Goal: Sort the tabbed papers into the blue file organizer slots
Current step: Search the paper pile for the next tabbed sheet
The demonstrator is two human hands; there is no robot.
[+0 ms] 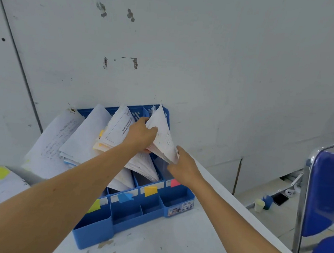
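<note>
Left hand [141, 135] curls round a paper sheaf [162, 134] in the one-o'clock slot of the blue file organizer [176, 199] — right hand [186, 168], at the sheaf's five o'clock, pinches its lower edge.

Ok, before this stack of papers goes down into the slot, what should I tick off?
1. Left hand grips the paper stack near its top: ok.
2. Right hand holds the stack's lower edge: ok.
3. Stack is lined up over the rightmost slot, marked by the pink tab: ok.
4. Stack's own tab colour matches pink: cannot tell, no tab shows on it.
5. Slot has room for it: cannot tell, hands and papers hide most of it.
6. Organizer sits fully on the table: ok.
</note>
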